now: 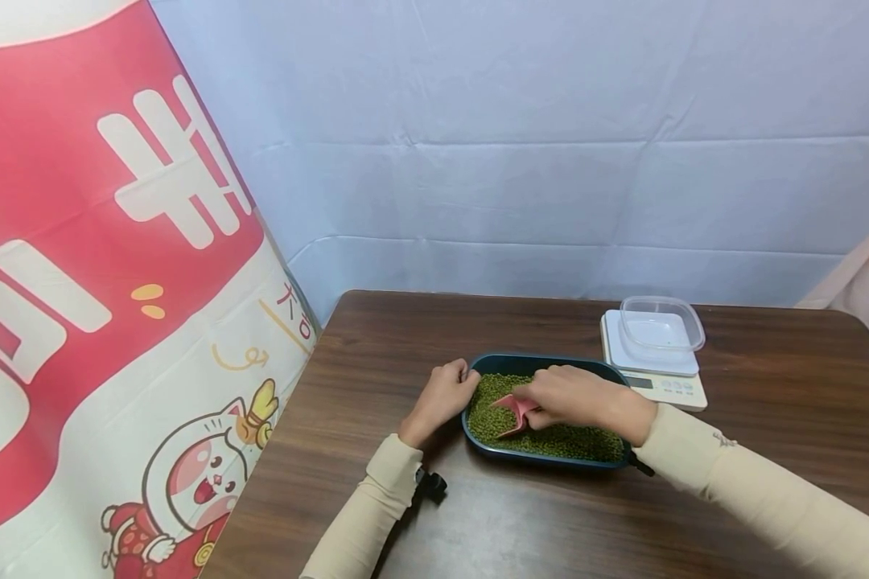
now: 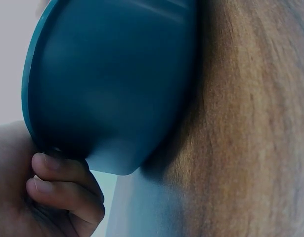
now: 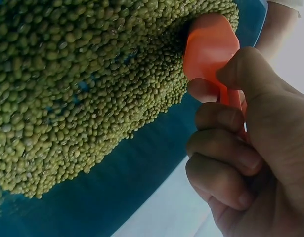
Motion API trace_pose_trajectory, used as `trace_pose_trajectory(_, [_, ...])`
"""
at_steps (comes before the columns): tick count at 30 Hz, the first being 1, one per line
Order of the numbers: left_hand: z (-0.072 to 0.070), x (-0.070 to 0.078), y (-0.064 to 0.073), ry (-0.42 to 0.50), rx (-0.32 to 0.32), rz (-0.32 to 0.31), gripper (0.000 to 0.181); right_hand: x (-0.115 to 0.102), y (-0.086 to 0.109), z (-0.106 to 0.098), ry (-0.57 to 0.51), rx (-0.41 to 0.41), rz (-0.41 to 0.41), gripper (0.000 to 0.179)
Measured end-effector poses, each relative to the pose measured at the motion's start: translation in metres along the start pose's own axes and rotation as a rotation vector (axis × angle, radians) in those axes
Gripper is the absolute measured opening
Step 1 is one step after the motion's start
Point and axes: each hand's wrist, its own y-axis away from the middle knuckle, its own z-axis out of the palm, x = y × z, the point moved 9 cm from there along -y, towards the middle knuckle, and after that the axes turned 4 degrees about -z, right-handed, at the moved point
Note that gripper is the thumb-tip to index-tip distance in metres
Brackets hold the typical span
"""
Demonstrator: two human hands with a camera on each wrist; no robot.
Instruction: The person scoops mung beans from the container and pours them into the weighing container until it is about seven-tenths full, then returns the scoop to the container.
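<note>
A dark teal oblong tub (image 1: 550,461) stands on the table, holding a layer of green mung beans (image 1: 488,422). At the tub's left end my left hand (image 1: 445,394) grips the rim; the left wrist view has its curled fingers (image 2: 60,190) against the outer wall. My right hand (image 1: 568,394) reaches over the tub from the right and holds a small pinkish-red scoop (image 1: 516,412) by its handle. In the right wrist view the scoop's bowl (image 3: 211,44) is tilted among the beans (image 3: 92,84), and a strip of the tub's bottom shows bare.
Behind the tub on the right is a white kitchen scale (image 1: 669,392), with a clear plastic container (image 1: 688,327) on its platform. The brown wooden table (image 1: 398,322) ends at a pale cloth backdrop (image 1: 478,193). A printed red and white cloth (image 1: 188,338) hangs at the left.
</note>
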Motion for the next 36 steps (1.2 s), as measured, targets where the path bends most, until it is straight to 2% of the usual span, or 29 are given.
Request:
trace_pose_trajectory(13, [0.001, 0.002, -0.002, -0.019, 0.011, 0.019, 0.033, -0.005, -0.010, 0.004, -0.027, -0.013, -0.007, 0.023])
trace_pose_trajectory(20, [0.000, 0.003, -0.002, -0.023, 0.016, 0.021, 0.032, -0.003, -0.011, 0.010, -0.064, -0.046, 0.027, 0.024])
trace_pose_trajectory(36, [0.003, 0.000, -0.003, -0.040, 0.009, 0.014, 0.035, -0.005, -0.011, 0.010, -0.079, 0.008, -0.027, 0.018])
